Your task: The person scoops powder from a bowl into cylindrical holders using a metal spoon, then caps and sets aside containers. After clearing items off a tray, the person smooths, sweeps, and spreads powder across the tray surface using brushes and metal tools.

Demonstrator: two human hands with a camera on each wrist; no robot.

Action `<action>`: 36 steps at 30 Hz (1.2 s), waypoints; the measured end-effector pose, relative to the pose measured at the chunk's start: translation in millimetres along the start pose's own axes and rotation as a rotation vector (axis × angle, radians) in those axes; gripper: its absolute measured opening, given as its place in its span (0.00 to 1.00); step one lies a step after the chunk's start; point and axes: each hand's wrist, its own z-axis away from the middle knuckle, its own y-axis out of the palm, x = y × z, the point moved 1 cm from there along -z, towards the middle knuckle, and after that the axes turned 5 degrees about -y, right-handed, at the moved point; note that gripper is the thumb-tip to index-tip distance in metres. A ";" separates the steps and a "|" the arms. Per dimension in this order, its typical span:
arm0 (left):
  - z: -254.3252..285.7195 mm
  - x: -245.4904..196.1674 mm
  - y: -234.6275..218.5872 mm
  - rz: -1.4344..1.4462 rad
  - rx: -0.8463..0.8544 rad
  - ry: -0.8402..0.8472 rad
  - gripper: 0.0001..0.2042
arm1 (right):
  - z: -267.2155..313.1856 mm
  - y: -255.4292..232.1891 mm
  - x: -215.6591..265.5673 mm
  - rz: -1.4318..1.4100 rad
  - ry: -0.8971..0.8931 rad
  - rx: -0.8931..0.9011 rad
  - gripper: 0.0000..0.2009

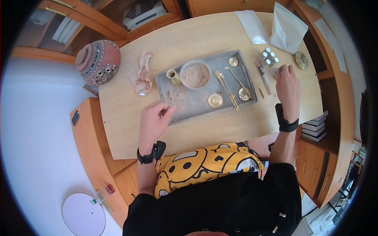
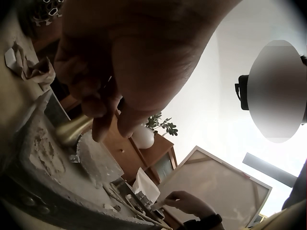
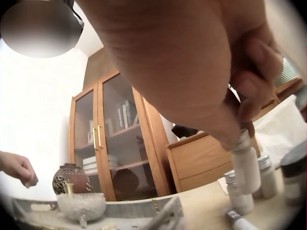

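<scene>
My right hand [image 1: 289,90] pinches a small glass bottle [image 3: 247,168] by its neck, above the table's right side; in the right wrist view the bottle hangs upright from the fingers [image 3: 250,91]. Beside it stand several similar white-capped bottles [image 1: 266,61]. My left hand [image 1: 154,120] hovers by the front left edge of a grey tray [image 1: 197,115], fingers loosely bent, with nothing visible in them. Powder crumbs [image 1: 175,98] lie on the tray near it. Also on the tray are a glass bowl of powder [image 1: 195,74] and a brass cup [image 1: 173,76].
Brass tools [image 1: 228,92], a brass disc [image 1: 215,100] and a small lid [image 1: 233,61] occupy the tray's right half. A labelled tube [image 1: 264,80] lies right of it. Crumpled cloth [image 1: 142,74] is left, a patterned pot [image 1: 100,63] far left, and a white bag [image 1: 288,29] back right.
</scene>
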 end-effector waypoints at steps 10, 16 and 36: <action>1.9 9.2 4.2 0.081 -0.123 -0.066 0.16 | -14.0 39.1 -16.6 0.064 -0.007 0.072 0.07; 3.8 13.3 2.9 0.071 -0.081 -0.075 0.07 | -10.7 -6.9 18.1 0.060 0.068 0.050 0.11; 10.2 -4.9 14.7 -0.092 -0.230 0.282 0.19 | 18.4 -39.3 193.3 -1.595 -0.234 0.892 0.17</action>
